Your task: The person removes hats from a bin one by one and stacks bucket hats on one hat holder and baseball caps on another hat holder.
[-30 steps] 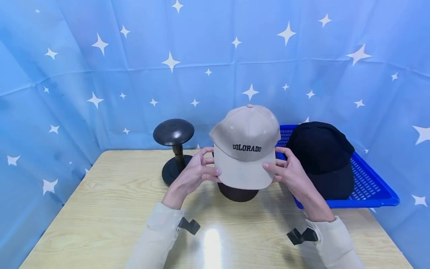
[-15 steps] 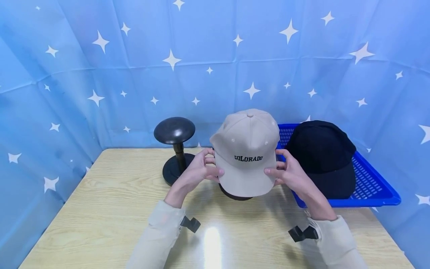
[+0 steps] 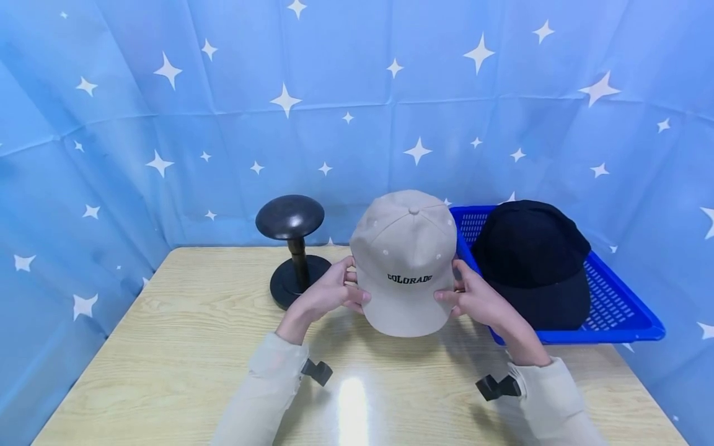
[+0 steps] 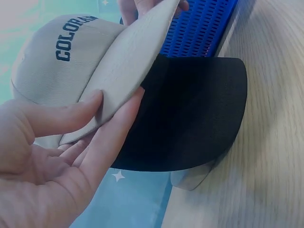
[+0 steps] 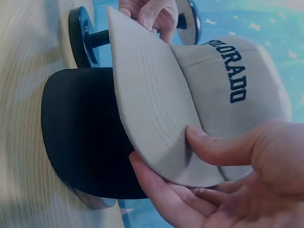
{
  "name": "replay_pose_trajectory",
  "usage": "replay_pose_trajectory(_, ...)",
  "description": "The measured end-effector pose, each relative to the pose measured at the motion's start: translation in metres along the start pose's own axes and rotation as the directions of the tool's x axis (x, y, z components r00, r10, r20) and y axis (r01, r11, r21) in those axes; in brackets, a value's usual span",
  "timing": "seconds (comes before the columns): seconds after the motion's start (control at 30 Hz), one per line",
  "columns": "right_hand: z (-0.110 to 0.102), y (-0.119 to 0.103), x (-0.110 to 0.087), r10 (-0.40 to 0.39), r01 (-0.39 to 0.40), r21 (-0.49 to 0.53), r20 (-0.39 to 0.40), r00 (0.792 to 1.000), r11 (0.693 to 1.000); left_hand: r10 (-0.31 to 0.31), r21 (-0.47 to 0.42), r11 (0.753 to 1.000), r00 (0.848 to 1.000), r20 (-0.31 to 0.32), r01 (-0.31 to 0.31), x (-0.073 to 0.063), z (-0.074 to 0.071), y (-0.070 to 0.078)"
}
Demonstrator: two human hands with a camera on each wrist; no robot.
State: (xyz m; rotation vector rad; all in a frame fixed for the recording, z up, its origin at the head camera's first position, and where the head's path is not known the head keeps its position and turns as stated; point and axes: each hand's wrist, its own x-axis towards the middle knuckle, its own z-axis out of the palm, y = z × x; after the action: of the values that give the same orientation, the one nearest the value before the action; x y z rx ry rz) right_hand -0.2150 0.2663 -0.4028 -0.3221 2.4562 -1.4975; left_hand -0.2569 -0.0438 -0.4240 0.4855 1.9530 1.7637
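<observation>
Both hands hold a beige baseball cap (image 3: 407,248) lettered COLORADO, its brim tilted down toward me. My left hand (image 3: 329,290) pinches the left side of the brim, thumb on top and fingers beneath. At the right side, my right hand (image 3: 474,296) pinches the brim in the same way. In the wrist views a black cap brim (image 4: 190,109) lies just under the beige one, a gap showing between the two front edges. Below that black brim, part of a shiny base (image 5: 97,199) shows on the table. Whatever fills the beige crown is hidden.
A black hat stand (image 3: 290,217) with a domed top and round base stands left of the caps. To the right, a blue plastic basket (image 3: 625,316) holds a black cap (image 3: 530,254). A starry blue curtain (image 3: 334,56) backs the wooden table (image 3: 167,347).
The beige cap has come down in both hands, its crown and brim now lower. The dark shape visible beneath its brim in the earlier head views is now covered.
</observation>
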Motion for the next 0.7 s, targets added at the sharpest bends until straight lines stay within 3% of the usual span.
replay_pose_trajectory(0.17,0.005,0.004,0.001,0.001,0.0,-0.037,0.01,1.0,0.999,-0.019,-0.002,1.0,1.0,0.0,0.019,0.002,0.0,-0.002)
replay_pose_trajectory(0.47,0.017,0.006,0.007,0.064,-0.069,-0.132,-0.042,0.997,0.989,-0.054,0.019,0.998,0.997,-0.051,0.055,0.006,0.001,-0.01)
replay_pose_trajectory(0.7,0.023,0.009,0.012,0.079,-0.086,-0.124,-0.063,0.995,0.989,-0.073,0.057,0.995,0.994,-0.079,0.077,0.009,0.0,-0.016)
